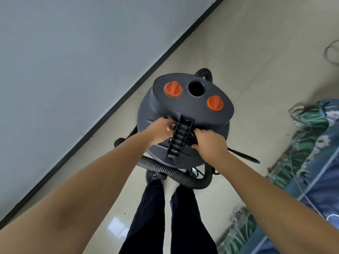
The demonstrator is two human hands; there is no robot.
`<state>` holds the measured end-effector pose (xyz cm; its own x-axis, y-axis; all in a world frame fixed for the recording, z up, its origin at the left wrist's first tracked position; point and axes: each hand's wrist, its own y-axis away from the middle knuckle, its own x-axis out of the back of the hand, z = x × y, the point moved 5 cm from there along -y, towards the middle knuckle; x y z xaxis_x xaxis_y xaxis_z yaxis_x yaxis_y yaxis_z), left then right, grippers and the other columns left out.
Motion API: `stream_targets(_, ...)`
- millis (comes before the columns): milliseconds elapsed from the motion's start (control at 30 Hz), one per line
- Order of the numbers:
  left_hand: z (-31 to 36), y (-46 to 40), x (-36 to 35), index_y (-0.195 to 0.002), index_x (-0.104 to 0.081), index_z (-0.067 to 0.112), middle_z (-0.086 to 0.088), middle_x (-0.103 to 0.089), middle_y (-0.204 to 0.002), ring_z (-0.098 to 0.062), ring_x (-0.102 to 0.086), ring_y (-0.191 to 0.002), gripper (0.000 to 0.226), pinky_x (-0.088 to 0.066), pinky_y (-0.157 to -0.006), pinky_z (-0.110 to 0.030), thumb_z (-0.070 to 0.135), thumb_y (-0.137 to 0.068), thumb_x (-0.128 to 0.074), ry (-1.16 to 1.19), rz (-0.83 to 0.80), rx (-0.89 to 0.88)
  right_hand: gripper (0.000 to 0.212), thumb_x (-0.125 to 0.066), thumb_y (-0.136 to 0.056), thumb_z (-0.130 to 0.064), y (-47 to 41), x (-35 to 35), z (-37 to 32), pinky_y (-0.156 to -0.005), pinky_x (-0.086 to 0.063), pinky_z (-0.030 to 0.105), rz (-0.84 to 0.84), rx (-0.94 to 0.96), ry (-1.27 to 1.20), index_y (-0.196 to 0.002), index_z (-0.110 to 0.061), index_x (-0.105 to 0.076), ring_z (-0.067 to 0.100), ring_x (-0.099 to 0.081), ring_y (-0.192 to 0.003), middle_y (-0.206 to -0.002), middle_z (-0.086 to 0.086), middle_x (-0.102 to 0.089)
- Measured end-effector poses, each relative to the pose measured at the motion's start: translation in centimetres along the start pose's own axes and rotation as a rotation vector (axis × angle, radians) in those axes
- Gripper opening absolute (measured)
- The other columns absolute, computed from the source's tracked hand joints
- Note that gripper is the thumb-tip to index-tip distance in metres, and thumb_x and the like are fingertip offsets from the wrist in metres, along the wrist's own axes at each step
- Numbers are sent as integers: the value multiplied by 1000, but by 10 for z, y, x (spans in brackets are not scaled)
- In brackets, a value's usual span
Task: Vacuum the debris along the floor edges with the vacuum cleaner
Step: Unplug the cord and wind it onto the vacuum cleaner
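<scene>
Wall [64, 61] with black skirting [117, 105] runs diagonally at upper left; pale tiled floor [238, 52] is seen beside it, and a patterned fabric [311, 143] lies along the right edge. No debris can be made out along the skirting at this resolution. The vacuum cleaner [183, 114], a dark grey canister, is stood on the tiles just beside the skirting, in front of the person's legs [165, 217]. Its top carries an open round port [196, 87] between two orange knobs [173, 89]. The ribbed hose [165, 168] is curled on the floor between canister and feet, not plugged into the top port; its nozzle end is not seen. A ribbed carry handle [180, 140] is flanked by both hands: the left hand [161, 132] is curled against the handle's left side, the right hand [209, 142] is curled on what looks like dark cord beside the handle's right side. Whether anything is actually pinched cannot be told, since the fingertips are hidden. Judged step: the unit is being readied, probably cord freed from the handle. To do it well, the canister should be kept steady with one hand, cord unwound loop by loop without snagging, hose kept clear of the feet, then seated fully before suction is run along the skirting.
</scene>
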<state>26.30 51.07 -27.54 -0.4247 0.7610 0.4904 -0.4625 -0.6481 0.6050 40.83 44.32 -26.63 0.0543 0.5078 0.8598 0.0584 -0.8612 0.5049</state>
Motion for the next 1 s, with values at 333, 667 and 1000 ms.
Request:
stream_targets(333, -4, -11, -1, -98, -60, 4, -11, -59, -98, -27, -52, -96, 15, -40, -74, -31, 13, -86, -59, -152, -6, 156, 57, -69, -83, -43, 3, 5, -5, -84, -46, 41, -20, 27, -159, -128, -17, -46, 26, -52, -113, -122, 5, -49)
stream_targets(667, -64, 30, 42, -92, -47, 5, -26, -62, -102, -36, -68, -84, 6, -61, -66, -44, 2, -90, -52, 584, 284, 447, 27, -62, -92, -31, 19, 20, 42, -84, -50, 37, -87, -86, -544, -116, -18, -60, 18, -60, -101, -111, 2, -65)
stream_targets(1000, -82, 43, 58, -130, -46, 13, -4, -59, -113, -23, -56, -102, 45, -42, -87, -35, 27, -90, -63, 311, 253, 337, 34, -63, -91, -28, 23, 52, 33, -91, -46, 41, 178, -91, -536, -121, -12, -60, 22, -55, -108, -116, 6, -60)
